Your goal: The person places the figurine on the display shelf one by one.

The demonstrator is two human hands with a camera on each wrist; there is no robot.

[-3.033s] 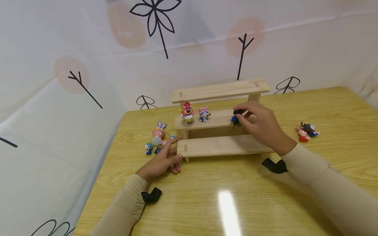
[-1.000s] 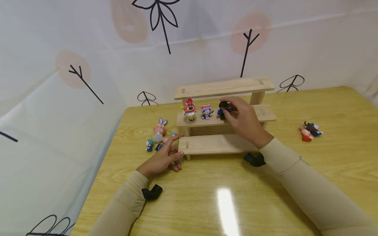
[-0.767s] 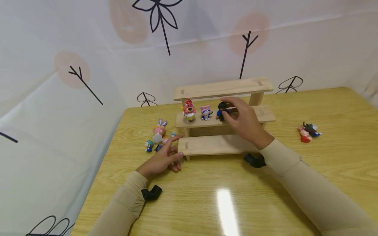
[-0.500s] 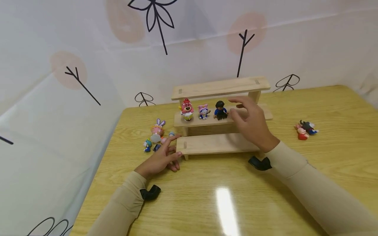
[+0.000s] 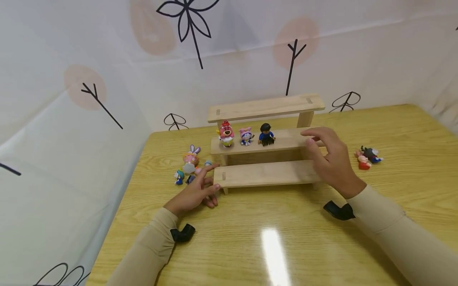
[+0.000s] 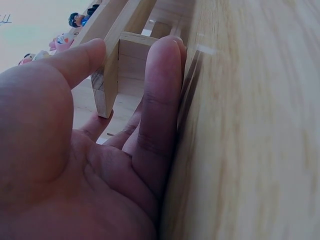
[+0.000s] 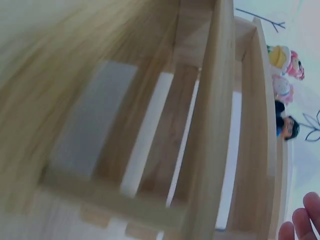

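Note:
A three-step wooden display shelf [image 5: 264, 174] stands on the table. My left hand [image 5: 193, 193] holds the left end of its lowest step, thumb at the front corner and index finger at the back; in the left wrist view the thumb [image 6: 82, 60] lies against the board end [image 6: 102, 92]. On the middle step sit a pink bear figurine [image 5: 226, 134], a pink-hooded figurine [image 5: 246, 137] and a black-haired toy figure [image 5: 266, 135] in blue. My right hand [image 5: 332, 161] hovers by the right end of that step, fingers parted and holding nothing.
Left of the shelf lie several figurines, among them a bunny-eared one [image 5: 191, 157] and a teal-capped one [image 5: 179, 176]. A red-and-pink figurine [image 5: 363, 162] and a dark-haired one [image 5: 372, 154] lie to the right. A patterned cloth [image 5: 243, 59] hangs behind the table.
My right hand set the black-haired toy figure on the middle step beside the pink-hooded one, let go and moved off to the right. My left hand stayed at the shelf's end.

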